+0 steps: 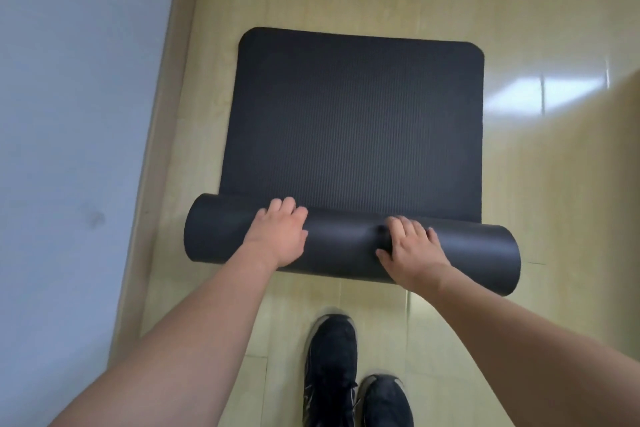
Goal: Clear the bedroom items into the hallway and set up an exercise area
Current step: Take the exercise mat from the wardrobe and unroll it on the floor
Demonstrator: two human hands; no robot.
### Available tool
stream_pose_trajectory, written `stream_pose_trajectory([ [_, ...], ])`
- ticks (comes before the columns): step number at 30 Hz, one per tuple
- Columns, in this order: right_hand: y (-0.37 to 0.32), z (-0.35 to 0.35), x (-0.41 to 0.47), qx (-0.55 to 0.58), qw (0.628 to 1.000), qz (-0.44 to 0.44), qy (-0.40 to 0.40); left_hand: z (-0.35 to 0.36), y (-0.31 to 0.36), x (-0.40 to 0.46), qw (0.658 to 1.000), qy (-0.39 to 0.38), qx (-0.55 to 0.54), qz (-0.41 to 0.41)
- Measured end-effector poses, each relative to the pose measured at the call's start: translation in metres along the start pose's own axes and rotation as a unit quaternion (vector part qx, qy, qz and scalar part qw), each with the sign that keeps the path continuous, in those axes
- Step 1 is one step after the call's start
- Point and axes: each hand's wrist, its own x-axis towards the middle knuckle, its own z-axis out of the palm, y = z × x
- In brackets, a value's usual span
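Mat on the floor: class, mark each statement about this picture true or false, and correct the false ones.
1. The mat is fully unrolled. False: its near end is a roll.
2. Both hands rest on the roll. True: left hand, right hand.
3. The mat is bright red. False: it is black.
4. The mat lies on a pale wood-look floor. True.
5. The person is barefoot. False: they wear black shoes.
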Motion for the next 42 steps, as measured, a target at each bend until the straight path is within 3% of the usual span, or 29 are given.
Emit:
stream_pose_trajectory([
  [7,-0.014,0.018,-0.044,-0.066,0.995,0.028,-0.066,0.029,-0.001,-0.058,0.997,-0.016,-0.075,-0.018],
  [11,-0.022,0.042,-0.076,-0.049,0.996,0.021,-0.067,0.055,0.006,-0.087,0.999,-0.026,-0.014,-0.015],
  [15,-0.027,0.066,-0.099,-0.019,0.998,0.026,-0.053,0.085,0.015,-0.11,0.999,-0.029,-0.043,-0.012],
  [22,-0.041,0.11,-0.144,-0.016,0.998,0.021,-0.054,0.122,0.022,-0.159,0.998,-0.049,0.025,-0.014],
  [26,-0.045,0.134,-0.181,0.035,0.995,0.043,-0.084,0.14,0.025,-0.194,0.997,-0.081,-0.003,-0.018],
  [30,-0.053,0.164,-0.214,0.027,0.985,0.085,-0.15,0.166,0.034,-0.221,0.995,-0.081,0.039,-0.037],
  [35,-0.055,0.195,-0.239,0.014,0.992,0.038,-0.117,0.199,0.053,-0.25,0.993,-0.094,0.022,-0.066],
  [39,-0.062,0.222,-0.262,0.054,0.987,0.063,-0.134,0.227,0.058,-0.278,0.993,-0.093,0.043,-0.059],
  [42,-0.066,0.249,-0.284,0.009,0.992,0.051,-0.119,0.253,0.059,-0.303,0.994,-0.092,0.036,-0.055],
])
